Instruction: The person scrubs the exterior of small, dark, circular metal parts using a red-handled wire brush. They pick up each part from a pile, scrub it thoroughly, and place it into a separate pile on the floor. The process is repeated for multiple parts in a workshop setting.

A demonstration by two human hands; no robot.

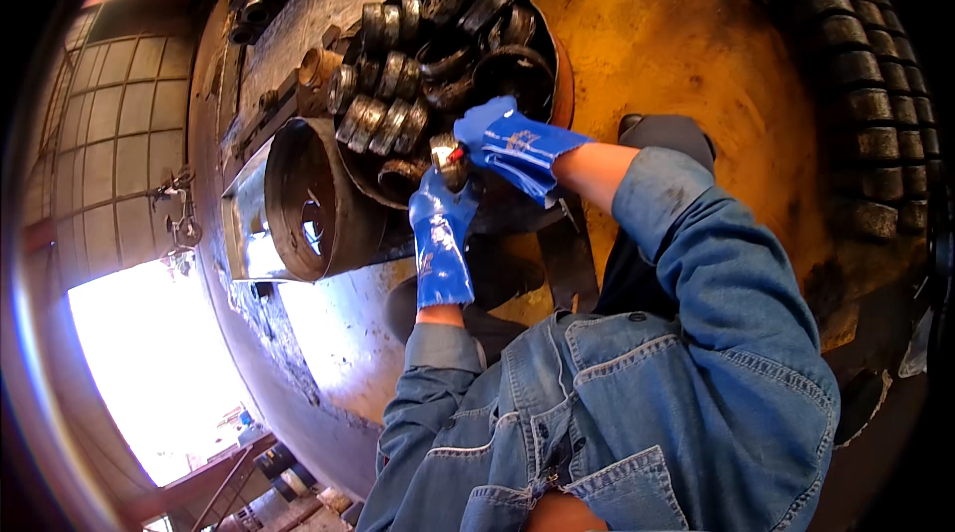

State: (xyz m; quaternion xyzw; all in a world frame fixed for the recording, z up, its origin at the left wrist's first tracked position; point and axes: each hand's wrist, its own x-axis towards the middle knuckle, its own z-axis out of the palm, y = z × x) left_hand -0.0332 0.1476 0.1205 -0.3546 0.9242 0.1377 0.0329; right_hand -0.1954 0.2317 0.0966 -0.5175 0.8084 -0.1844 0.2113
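Denim jacket (637, 388), curled hands (444, 214) (499, 137) gripping metal ring (444, 146), red object (457, 154)

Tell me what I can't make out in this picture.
In the head view:
Red thing: mostly hidden by the right hand.
Metal ring: partly covered by the left hand.
Bright opening: view beyond mostly lost in glare.
Dark stack: cut off by the picture's dark rim.
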